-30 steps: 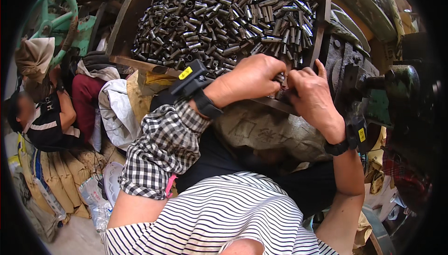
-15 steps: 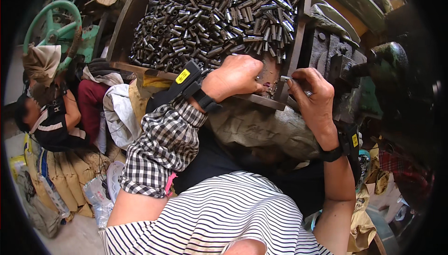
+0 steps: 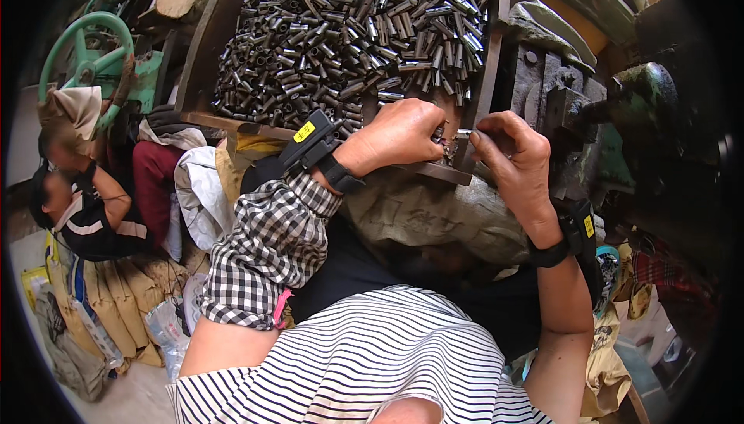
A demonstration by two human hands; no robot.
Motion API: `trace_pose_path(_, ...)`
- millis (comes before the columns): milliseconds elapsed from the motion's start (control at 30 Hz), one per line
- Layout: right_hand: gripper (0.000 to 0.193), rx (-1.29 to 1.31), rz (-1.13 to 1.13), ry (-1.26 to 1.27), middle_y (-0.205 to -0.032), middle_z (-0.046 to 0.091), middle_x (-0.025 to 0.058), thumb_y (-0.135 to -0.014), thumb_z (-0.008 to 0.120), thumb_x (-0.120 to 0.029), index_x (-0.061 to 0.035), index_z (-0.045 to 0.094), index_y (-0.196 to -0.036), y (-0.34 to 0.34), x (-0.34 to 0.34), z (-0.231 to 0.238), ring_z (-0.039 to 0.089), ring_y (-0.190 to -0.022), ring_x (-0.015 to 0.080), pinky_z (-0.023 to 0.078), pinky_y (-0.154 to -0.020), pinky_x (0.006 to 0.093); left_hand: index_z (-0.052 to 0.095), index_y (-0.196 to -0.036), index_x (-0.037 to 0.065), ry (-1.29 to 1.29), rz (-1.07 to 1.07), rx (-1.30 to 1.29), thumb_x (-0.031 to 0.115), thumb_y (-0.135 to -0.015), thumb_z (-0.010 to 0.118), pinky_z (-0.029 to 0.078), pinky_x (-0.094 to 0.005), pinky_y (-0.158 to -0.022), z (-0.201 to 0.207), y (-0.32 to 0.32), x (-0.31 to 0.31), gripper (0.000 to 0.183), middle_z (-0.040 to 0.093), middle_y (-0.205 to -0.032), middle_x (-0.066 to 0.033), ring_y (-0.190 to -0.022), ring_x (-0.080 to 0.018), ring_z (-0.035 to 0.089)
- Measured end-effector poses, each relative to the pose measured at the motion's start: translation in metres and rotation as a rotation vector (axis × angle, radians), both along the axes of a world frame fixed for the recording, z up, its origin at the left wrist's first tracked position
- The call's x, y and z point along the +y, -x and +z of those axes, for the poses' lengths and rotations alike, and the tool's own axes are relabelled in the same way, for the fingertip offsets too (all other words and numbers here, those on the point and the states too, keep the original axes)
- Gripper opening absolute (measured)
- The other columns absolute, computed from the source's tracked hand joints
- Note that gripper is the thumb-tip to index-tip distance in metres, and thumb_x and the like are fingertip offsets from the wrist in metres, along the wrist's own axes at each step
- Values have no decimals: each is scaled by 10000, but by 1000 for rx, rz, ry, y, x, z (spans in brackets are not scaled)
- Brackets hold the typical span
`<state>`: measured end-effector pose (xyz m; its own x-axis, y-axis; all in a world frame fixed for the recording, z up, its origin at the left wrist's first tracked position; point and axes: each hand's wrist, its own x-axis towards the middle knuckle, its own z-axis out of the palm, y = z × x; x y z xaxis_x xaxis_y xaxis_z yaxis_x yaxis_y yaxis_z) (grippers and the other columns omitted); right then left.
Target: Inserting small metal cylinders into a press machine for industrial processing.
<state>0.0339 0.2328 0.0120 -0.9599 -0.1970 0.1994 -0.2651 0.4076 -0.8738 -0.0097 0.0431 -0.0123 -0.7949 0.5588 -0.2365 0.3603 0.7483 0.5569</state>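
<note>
At the lower edge, a striped shirt (image 3: 349,339) and a checked sleeve (image 3: 267,238) are seen nearest. Right of centre, a small metal tube (image 3: 463,132) is pinched between the thumb and fingers of the right hand (image 3: 518,149), its free end pointed left. Beside it, near the middle, the left hand (image 3: 403,129) is curled, knuckles up; dark bits are glimpsed at its fingertips, but whether anything is gripped cannot be told. Compared with half a second earlier, the tube is brought closer to the left hand, and only a narrow gap is left between them. By that, the handling appears to be centred on this one tube, singled out from the rest. It is held in line with the right wall of the wooden tray (image 3: 225,122); its height above it cannot be judged. Farther up the frame, the tray is filled with a heap of similar tubes (image 3: 349,36). At upper left, a green handwheel (image 3: 108,58) is seen.
</note>
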Motion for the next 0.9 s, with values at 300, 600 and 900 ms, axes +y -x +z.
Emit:
trace_pose_path(300,92,-541,-33,609,-790,623,33,-854,632,-66,12,613,-899,6,9,-1,618,-654,82,529,-565,200,556,-908,54,-1063,407,-855,76,-793,625,296,-153,-363,13,1,-5,136,578,-672,14,-456,-19,457)
trace_pose_path(600,87,-539,-48,724,-846,627,53,-830,631,-10,5,584,-901,5,6,-7,649,-755,121,512,-615,201,543,-903,55,-1228,459,-833,77,-829,540,338,-149,-385,9,-2,-2,78,590,-705,3,-522,-30,529)
trace_pose_path(900,111,-523,-89,785,-878,626,61,-816,624,14,2,581,-918,1,2,-4,645,-794,123,506,-608,199,548,-939,44,-1250,472,-851,81,-850,516,382,-153,-396,7,-5,0,101,602,-720,-26,-555,-45,560)
